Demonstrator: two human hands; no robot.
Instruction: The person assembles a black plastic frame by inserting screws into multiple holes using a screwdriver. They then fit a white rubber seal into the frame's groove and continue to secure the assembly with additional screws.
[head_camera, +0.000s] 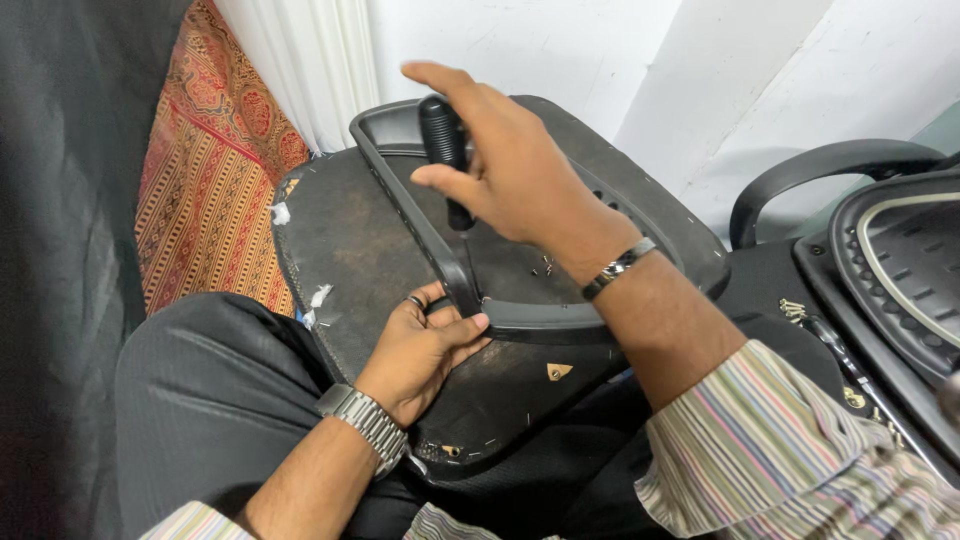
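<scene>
Here, a black screwdriver (447, 150) is held upright by its fat, grippy handle in the loosely curled right hand (515, 170), tip down on the hard black chair frame (540, 322), which the left hand (425, 350) squeezes tightly at its near corner.

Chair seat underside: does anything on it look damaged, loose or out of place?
Yes. The chair seat underside looks worn: torn white scraps stick out along its left edge. A few small loose screws lie on the black plastic frame, near the screwdriver in the right hand.
</scene>
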